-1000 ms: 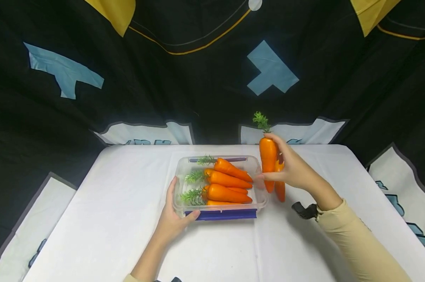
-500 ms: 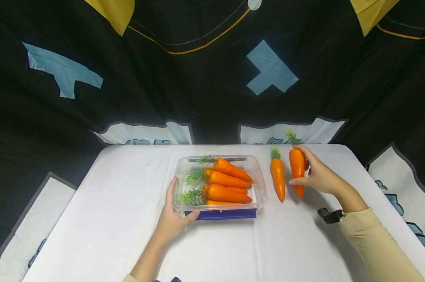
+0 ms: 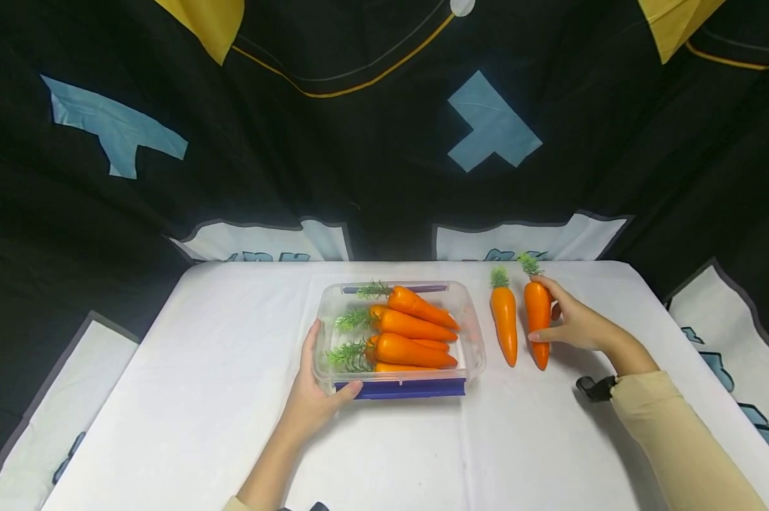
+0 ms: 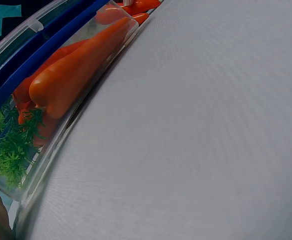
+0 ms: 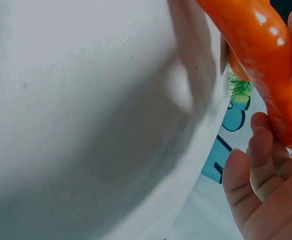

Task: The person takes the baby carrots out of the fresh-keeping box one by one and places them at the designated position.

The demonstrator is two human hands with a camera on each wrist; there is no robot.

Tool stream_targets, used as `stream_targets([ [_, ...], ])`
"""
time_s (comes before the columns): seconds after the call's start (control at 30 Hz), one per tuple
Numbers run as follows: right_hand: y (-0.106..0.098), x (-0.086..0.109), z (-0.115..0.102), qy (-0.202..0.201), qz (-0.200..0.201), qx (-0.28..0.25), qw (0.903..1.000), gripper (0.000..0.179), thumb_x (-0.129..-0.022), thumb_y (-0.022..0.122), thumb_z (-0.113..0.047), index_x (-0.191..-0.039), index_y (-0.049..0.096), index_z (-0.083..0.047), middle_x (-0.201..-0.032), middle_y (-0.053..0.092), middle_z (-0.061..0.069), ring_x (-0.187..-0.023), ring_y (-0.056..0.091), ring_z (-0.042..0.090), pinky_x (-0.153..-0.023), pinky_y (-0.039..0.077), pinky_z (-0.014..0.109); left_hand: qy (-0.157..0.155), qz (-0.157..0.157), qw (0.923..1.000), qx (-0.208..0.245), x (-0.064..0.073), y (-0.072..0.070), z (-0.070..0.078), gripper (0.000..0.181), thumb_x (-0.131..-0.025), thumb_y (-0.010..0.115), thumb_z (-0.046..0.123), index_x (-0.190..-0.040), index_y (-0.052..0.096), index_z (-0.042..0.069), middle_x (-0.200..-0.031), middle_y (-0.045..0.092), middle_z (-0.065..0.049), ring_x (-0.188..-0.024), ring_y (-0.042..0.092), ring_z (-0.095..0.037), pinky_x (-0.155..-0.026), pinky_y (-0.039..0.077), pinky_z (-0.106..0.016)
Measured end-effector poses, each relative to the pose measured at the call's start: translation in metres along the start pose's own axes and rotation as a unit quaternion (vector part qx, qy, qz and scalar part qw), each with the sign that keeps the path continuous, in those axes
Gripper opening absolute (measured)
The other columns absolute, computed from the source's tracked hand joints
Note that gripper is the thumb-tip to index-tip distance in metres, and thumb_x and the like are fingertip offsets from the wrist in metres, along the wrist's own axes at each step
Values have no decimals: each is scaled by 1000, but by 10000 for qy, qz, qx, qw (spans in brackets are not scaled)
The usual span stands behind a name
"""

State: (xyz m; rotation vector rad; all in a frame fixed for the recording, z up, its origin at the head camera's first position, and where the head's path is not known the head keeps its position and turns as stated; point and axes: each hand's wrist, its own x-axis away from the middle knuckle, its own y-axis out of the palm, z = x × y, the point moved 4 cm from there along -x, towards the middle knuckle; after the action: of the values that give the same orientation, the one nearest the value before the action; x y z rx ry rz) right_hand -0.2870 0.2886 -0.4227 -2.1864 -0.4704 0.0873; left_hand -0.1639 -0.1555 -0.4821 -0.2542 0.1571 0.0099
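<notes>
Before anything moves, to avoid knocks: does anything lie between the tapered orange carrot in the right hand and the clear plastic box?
Yes: a second tapered orange carrot with a green leafy top lies between the held orange carrot and the clear, blue-latched plastic box.

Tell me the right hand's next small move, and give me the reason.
Probably ease the right hand open and leave the gripped carrot on the white table: it is held beside the loose carrot lying there, roughly parallel, with both green tops toward the far edge. Whether it fully touches the table is hard to tell, so a gentle release seems best.
</notes>
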Motion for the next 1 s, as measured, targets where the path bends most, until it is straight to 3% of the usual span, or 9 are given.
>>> stream_targets([
  [0.27, 3, -7, 5, 102, -110, -29, 9999, 106, -79, 84, -32, -158, 16, -13, -123, 47, 18, -109, 50, 35, -94, 50, 51, -27, 3, 10000, -95, 0, 0, 0, 117, -75, 85, 24, -158, 5, 40, -168, 10, 2, -150, 24, -40, -115, 21, -70],
  [0.67, 5, -16, 11, 366, -125, 201, 9990, 106, -79, 83, -39, -158, 17, -12, -133, 47, 20, -108, 48, 33, -92, 48, 44, -1, 0, 10000, -68, -1, 0, 1, 118, -75, 86, 23, -158, 4, 39, -168, 10, 0, -149, 24, -41, -115, 22, -69],
  [0.83, 8, -18, 10, 433, -150, 279, 9986, 105, -80, 81, -40, -158, 18, -9, -139, 46, 24, -112, 48, 37, -97, 49, 55, -21, 3, 10000, -94, -1, 0, 1, 118, -75, 86, 23, -158, 4, 41, -168, 10, 2, -150, 23, -41, -115, 22, -70],
  [1.0, 10, -20, 11, 477, -242, 348, 9980, 104, -82, 79, -43, -158, 17, -7, -149, 39, 28, -120, 46, 41, -107, 41, 66, -42, -4, 9999, -94, -1, -1, 0, 118, -75, 86, 24, -158, 4, 42, -168, 10, 3, -150, 23, -40, -115, 22, -70],
])
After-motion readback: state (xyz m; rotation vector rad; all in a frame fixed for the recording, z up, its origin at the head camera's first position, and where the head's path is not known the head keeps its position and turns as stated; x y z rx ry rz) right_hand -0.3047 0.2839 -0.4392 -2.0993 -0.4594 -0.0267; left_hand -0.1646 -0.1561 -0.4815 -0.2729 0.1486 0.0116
